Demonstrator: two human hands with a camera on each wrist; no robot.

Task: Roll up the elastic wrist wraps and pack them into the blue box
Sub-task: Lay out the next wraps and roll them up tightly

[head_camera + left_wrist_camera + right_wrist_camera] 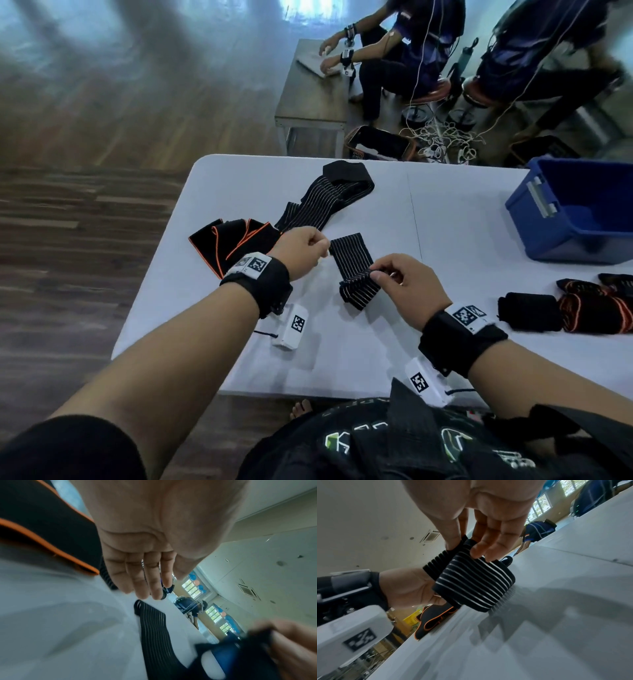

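Note:
A black wrist wrap with thin white stripes (352, 260) lies on the white table (455, 240) between my hands. My right hand (397, 277) pinches its near end, which is folded over into a short roll (471, 582) lifted slightly off the table. My left hand (303, 251) hovers by the wrap's far end (154, 628), fingers loosely curled, with nothing seen in them in the left wrist view. The blue box (565, 250) stands open at the far right of the table.
A black wrap with orange edging (236, 243) lies left of my left hand, and a long striped wrap (322, 202) lies behind it. Rolled wraps (527, 311) sit at the right edge, below the box. Other people sit at a table beyond.

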